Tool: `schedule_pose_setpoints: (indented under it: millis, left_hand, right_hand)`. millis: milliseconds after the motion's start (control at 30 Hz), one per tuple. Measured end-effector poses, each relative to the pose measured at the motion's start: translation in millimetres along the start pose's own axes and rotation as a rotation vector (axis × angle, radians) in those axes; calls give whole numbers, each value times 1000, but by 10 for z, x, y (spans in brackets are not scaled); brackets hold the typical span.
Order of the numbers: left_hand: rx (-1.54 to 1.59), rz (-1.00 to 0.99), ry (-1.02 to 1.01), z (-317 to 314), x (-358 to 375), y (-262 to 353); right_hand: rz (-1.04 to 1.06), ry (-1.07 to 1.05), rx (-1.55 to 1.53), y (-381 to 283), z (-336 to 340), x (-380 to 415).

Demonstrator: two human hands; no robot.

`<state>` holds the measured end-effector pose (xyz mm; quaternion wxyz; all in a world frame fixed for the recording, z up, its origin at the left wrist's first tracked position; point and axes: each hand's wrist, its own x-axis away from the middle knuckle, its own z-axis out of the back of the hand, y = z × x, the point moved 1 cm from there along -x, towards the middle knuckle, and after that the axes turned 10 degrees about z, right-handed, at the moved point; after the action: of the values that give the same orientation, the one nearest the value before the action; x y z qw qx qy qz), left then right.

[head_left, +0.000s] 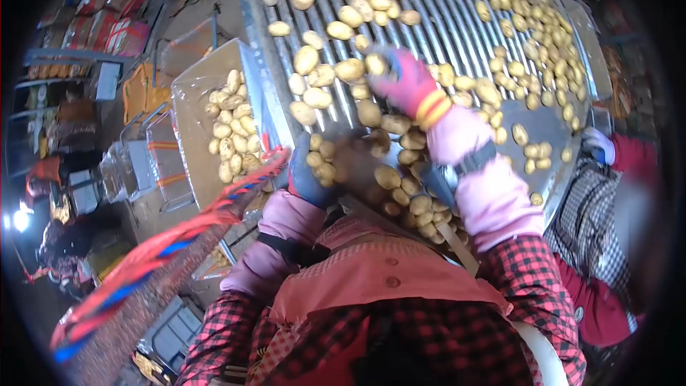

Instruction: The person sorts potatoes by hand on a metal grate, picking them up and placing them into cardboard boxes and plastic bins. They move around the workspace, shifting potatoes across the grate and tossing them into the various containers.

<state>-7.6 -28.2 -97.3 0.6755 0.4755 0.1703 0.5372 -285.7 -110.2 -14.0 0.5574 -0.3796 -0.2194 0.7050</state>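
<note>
My right hand [404, 82], in a pink glove with dark fingertips, is closed around a yellow potato [375, 64] above the metal roller table [436, 21]. Lower down at the near edge, my left hand [307, 177] wears a dark blue glove and curls against several small potatoes [323, 151]; part of its fingers is hidden. Loose potatoes [319, 75] lie on the rollers between and beyond my hands. Below my right forearm more potatoes [420, 204] are heaped close to my apron. A dark brown patch between the hands is blurred.
A plastic-lined box [200, 104] with potatoes stands left of the rollers. A red and blue rope-wrapped bar [179, 232] crosses the lower left. At the right edge is another person's gloved hand [599, 144]. Potatoes [550, 50] crowd the table's right side.
</note>
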Motion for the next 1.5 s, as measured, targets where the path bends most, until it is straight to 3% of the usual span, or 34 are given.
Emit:
schedule_pose_setpoints:
  millis: [67, 133, 200, 300, 367, 433, 533, 600, 667, 733, 800, 867, 900, 933, 1033, 1067, 1133, 1200, 1233, 1267, 1300, 1367, 1400, 1500]
  left_hand:
    - [408, 130, -385, 39, -61, 264]
    - [830, 148, -438, -61, -36, 504]
    - [874, 103, -480, -155, 66, 706]
    - [378, -129, -508, -201, 141, 1041]
    - [352, -164, -611, -197, 253, 1253]
    - [618, -65, -814, -137, 408, 1484]
    - [688, -2, -814, -131, 605, 1488]
    - [1045, 111, -982, -122, 692, 1382]
    - [1822, 326, -1395, -105, 721, 1196]
    - [1695, 362, -1287, 46, 868, 1229]
    - [1600, 375, -1131, 129, 979, 1108]
    - [1585, 411, -1232, 257, 1018, 909]
    - [1578, 429, -1283, 331, 1054, 859]
    - [1716, 586, -1120, 414, 1167, 927]
    - [1546, 481, -1025, 445, 1100, 471]
    - [1477, 666, -733, 424, 1123, 400]
    - [1327, 620, -641, 465, 1119, 254]
    - [1476, 526, -862, 373, 1046, 9]
    - [1690, 432, -1132, 329, 996, -101]
    - [1757, 423, -1186, 261, 953, -220]
    - [1821, 416, -1243, 249, 940, -238]
    - [1681, 540, -995, 401, 1024, 23]
    - [1611, 574, -918, 490, 1072, 130]
    - [1550, 397, -1000, 665, 1133, 482]
  right_hand:
    - [103, -63, 33, -522, 115, 383]
    - [85, -176, 131, -979, 315, 625]
    - [20, -221, 206, -1149, 384, 858]
    - [-81, -164, 262, -1291, 558, 1141]
    - [-168, -166, 264, -1322, 628, 1363]
    - [-199, -189, 319, -1420, 621, 1551]
    - [-266, -171, 308, -1638, 585, 1730]
    - [-269, -138, 263, -1786, 556, 1794]
    - [-203, -92, 264, -1864, 494, 1865]
    - [-223, -76, 326, -2108, 473, 1854]
    - [-114, -44, 398, -2256, 411, 1802]
    - [21, -32, 441, -2427, 318, 1686]
    - [30, -143, 492, -2508, 238, 1606]
    - [38, -253, 545, -2593, 148, 1519]
    - [55, -409, 704, -2675, -235, 1419]
    - [33, -448, 729, -2714, -324, 1375]
    - [-15, -527, 809, -2756, -498, 1298]
    - [-2, -539, 884, -2792, -638, 1284]
    - [1, -544, 922, -2783, -678, 1294]
    - [35, -476, 888, -2727, -690, 1307]
    - [14, -376, 660, -2663, -655, 1322]
    - [-31, -178, 203, -2556, -553, 1361]
    - [-132, -79, 0, -2583, -503, 1357]
    - [-546, 228, -891, -2593, -418, 1329]
